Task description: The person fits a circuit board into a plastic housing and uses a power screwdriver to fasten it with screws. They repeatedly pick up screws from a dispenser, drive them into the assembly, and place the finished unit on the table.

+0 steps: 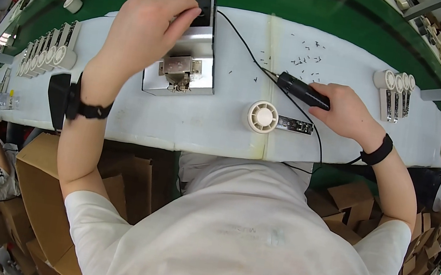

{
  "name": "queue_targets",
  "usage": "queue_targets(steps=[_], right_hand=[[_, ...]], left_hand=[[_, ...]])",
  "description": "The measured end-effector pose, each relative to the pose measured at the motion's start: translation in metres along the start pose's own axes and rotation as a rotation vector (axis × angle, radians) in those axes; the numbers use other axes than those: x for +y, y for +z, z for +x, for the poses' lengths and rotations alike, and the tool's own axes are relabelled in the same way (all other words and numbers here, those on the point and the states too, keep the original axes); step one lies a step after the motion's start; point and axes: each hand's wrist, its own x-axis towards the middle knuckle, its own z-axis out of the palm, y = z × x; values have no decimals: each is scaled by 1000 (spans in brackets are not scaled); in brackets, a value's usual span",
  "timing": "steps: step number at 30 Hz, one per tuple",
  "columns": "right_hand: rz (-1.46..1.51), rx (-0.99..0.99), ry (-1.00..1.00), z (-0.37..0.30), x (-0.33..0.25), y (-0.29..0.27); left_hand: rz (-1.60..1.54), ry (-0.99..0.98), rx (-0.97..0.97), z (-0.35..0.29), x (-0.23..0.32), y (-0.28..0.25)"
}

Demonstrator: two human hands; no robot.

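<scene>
My left hand is over a silver metal box with a black switch and a small metal mechanism at its near side. Its thumb and fingers are pressed together at the box's dark opening, and whatever they hold is hidden. In my right hand is a black electric screwdriver, its tip pointing left and its cord trailing off. Just below that tip, a white round fan head lies on the table, with an exposed circuit board in its handle pointing right. Neither hand touches it.
Small dark screws are scattered across the white table cover. Rows of similar fan units stand at the left and right. Cardboard boxes sit below the table edge. Other people work at both sides.
</scene>
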Motion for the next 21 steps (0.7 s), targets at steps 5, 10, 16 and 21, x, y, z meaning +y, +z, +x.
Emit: queue_targets(steps=[5,10,16,21], right_hand=[[45,58,34,11,11,0],[128,101,-14,23,22,5],[99,74,-59,20,22,2],[71,5,-35,13,19,-2]], left_hand=[[-39,59,30,-10,38,-4],[-72,22,28,-23,56,-8],[-60,-18,30,-26,55,-9],[-52,-58,34,-23,52,-7]])
